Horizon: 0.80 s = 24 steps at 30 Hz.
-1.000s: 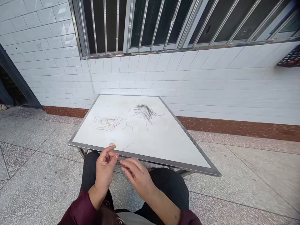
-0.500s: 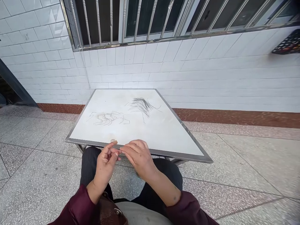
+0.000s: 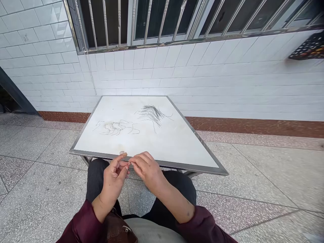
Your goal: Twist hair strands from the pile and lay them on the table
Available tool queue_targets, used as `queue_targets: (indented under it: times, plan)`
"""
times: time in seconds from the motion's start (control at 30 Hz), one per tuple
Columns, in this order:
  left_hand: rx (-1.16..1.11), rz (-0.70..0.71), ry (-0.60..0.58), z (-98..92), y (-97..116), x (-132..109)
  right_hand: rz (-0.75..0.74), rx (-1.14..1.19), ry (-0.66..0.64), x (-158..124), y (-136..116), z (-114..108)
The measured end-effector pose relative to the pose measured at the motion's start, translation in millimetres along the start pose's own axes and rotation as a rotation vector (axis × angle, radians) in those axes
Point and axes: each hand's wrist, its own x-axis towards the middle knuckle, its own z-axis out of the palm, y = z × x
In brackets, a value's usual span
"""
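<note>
My left hand (image 3: 114, 179) is closed in a pinch just in front of the table's near edge, thumb against fingertips. From it a hair-like strand (image 3: 128, 195), thin and dark, hangs down between my knees. My right hand (image 3: 148, 172) is also pinched shut, its fingertips meeting those of the left; what lies between them is too fine to make out. Beyond, on the white table (image 3: 177, 145), lies a dark bundle of hair-like strands (image 3: 153, 113). Looser, curled strands (image 3: 116, 127) are scattered to its left.
A small pale, clear-looking piece (image 3: 122, 152) lies at the table's near edge by my left fingertips. Behind the table stands a white tiled wall (image 3: 152, 72) with a barred window (image 3: 149, 20). A dotted dark cloth (image 3: 307, 47) hangs at the upper right.
Both hands stay pinched together, with the right fingers slightly more curled. The thin strand below my left hand now shows clearly. The strands on the table lie unchanged.
</note>
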Motion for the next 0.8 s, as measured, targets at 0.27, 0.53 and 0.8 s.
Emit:
queue_targets:
  times: [0.27, 0.53, 0.8]
  plan:
    - [0.155, 0.077, -0.062, 0.0, -10.9, -3.1, 0.022, -0.06, -0.062, -3.2, 1.0, 0.4]
    - [0.252, 0.096, -0.081, 2.0, -11.4, -4.9, -0.007, -0.017, -0.099, -6.3, 6.2, 0.1]
    - [0.329, 0.132, -0.045, 6.3, -10.2, -4.9, 0.027, -0.053, -0.056, -5.4, 4.1, 3.1]
